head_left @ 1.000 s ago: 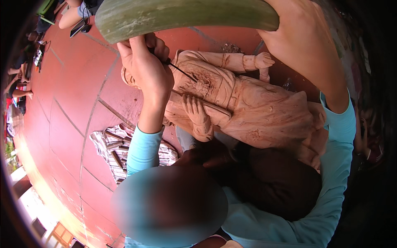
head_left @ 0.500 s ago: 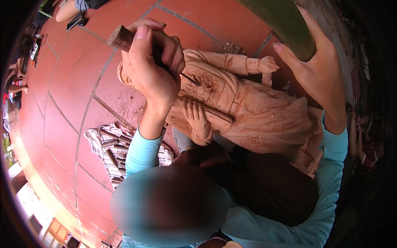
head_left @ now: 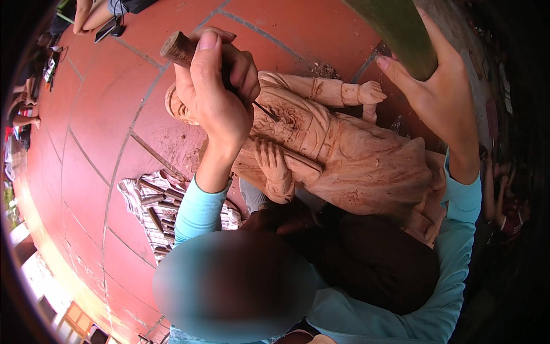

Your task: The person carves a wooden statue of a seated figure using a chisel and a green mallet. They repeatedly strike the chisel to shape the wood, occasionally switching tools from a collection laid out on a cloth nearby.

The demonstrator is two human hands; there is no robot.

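Observation:
A carved wooden statue (head_left: 372,157) of a robed figure lies on its back before me, its head to the left. My left hand (head_left: 220,94) is wrapped round a wood chisel (head_left: 176,49). The round end of its brown handle sticks out past my thumb, and the thin dark blade reaches the carved relief on the statue's chest. My right hand (head_left: 444,94), raised on the far right, grips a thick, smooth green club-like tool (head_left: 401,37). Its upper end runs out of the picture, so its full shape is hidden. The fingers behind it are mostly covered.
Several more chisels (head_left: 154,218) lie on a striped cloth (head_left: 134,198) to the left, on the red tiled floor (head_left: 86,149). Wood chips (head_left: 323,70) are piled beyond the statue. Part of another person (head_left: 94,14) shows at the upper left. My dark-clad legs (head_left: 372,258) are against the statue's near side.
My left hand and the chisel have shifted slightly right. The green tool has moved a little up and right in my right hand's grip. The statue looks unmoved.

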